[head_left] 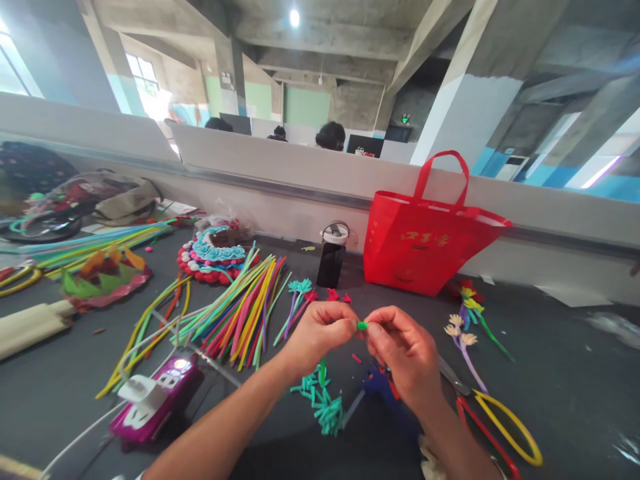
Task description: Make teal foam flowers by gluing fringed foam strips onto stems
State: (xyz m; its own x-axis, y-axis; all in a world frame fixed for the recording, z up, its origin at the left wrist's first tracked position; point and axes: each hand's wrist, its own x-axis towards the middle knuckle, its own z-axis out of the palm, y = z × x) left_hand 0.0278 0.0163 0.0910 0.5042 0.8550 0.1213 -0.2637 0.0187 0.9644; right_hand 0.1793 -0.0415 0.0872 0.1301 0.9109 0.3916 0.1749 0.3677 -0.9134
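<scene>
Above the dark table, my left hand (327,333) and my right hand (400,343) meet with thumbs and forefingers pinched. Between them is a small bright green piece of pipe cleaner (362,326), gripped from both sides. Below lies a pile of short cut teal pieces (325,403). A dark blue bundle (380,383) is partly hidden under my right hand. Right of my right forearm lie scissors (493,413) with red and yellow handles. Behind my left hand are finished pipe-cleaner flowers (300,287) in teal and red.
Coloured pipe cleaners (245,310) fan out at the left, near a purple power strip (155,400) with white cables. A red bag (425,247) and a dark bottle (331,260) stand at the back. More pipe-cleaner flowers (463,327) lie at right.
</scene>
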